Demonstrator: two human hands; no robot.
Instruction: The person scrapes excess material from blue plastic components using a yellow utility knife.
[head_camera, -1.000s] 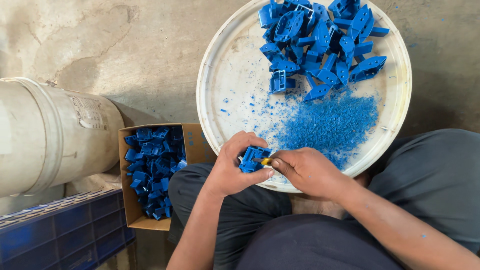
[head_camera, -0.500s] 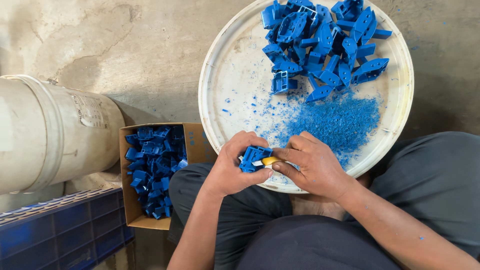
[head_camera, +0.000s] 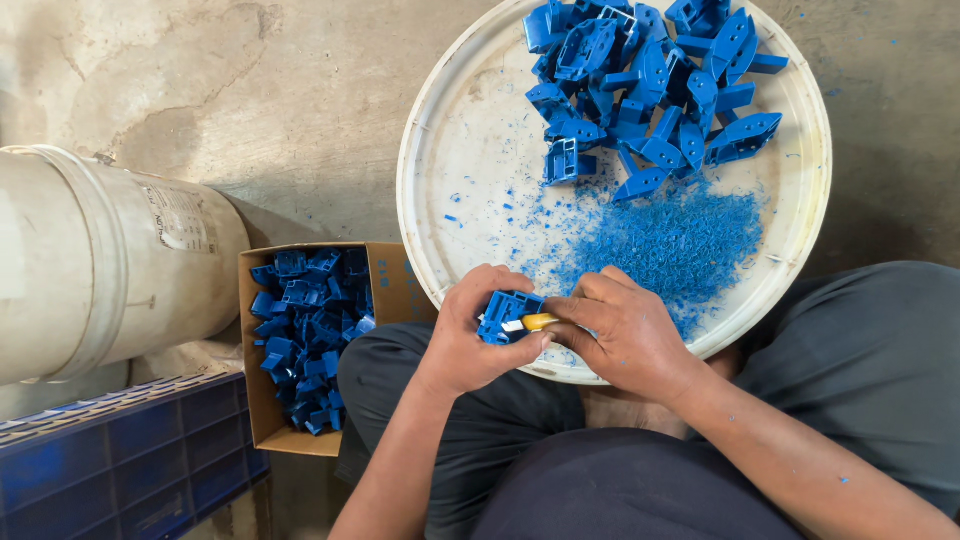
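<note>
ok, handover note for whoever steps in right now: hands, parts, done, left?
Left hand grips one blue moulded plastic part over the near rim of the round white tray.
Right hand holds a small yellow-handled blade against that part.
Done: blue shavings lie heaped on the tray; cardboard box of blue parts at left.
Left: pile of blue parts at the tray's far side.

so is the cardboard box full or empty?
Mostly full. The box, flaps open, beside the left knee, holds a heap of blue parts covering its bottom; how deep the heap goes cannot be told.
</note>
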